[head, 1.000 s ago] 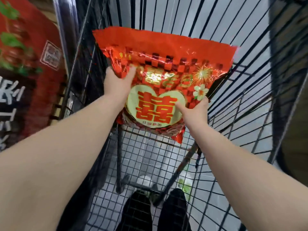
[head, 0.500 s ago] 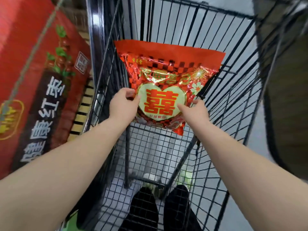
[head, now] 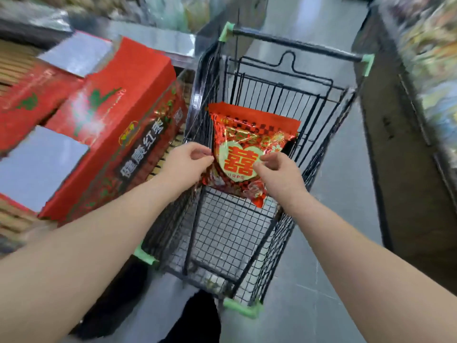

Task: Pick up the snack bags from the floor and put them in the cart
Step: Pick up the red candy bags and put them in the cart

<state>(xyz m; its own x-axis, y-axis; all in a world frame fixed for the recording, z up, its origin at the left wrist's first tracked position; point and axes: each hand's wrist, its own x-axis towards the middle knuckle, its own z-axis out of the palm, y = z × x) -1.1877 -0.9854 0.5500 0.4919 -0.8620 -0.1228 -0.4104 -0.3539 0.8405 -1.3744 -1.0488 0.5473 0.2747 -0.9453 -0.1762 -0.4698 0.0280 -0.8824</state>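
- Head view: a black wire cart point(head: 296, 45) stands in the middle of a shop aisle, with green guards on its corners and a dark bar along its far rim.
- The snack bag point(head: 249, 134), red and shiny with a pale heart and a red character on it, is inside the cart's basket. It is tilted, with its top edge toward the far wire wall and its lower corner over the far edge of a fine mesh panel point(head: 230, 233).
- The left hand point(head: 188, 160) reaches over the cart's left side. Its fingers are curled and the tips meet the bag's left edge, but I cannot tell whether they pinch the edge or only touch it.
- The right hand point(head: 278, 170) is in front of the bag's right half, with curled fingers overlapping the heart. The blur hides whether it grips the bag.
- Both bare forearms stretch in from the near corners and cover part of the basket's side walls.
- Red cartons point(head: 116, 115) with white characters on a dark band lie stacked just left of the cart, close against its left wall.
- A dark shelf unit point(head: 410, 194) with blurred, colourful goods runs along the right side, with a strip of grey floor point(head: 336, 219) between it and the cart.
- Dark trouser legs point(head: 195, 318) show at the near edge, beside the cart's near green corner.
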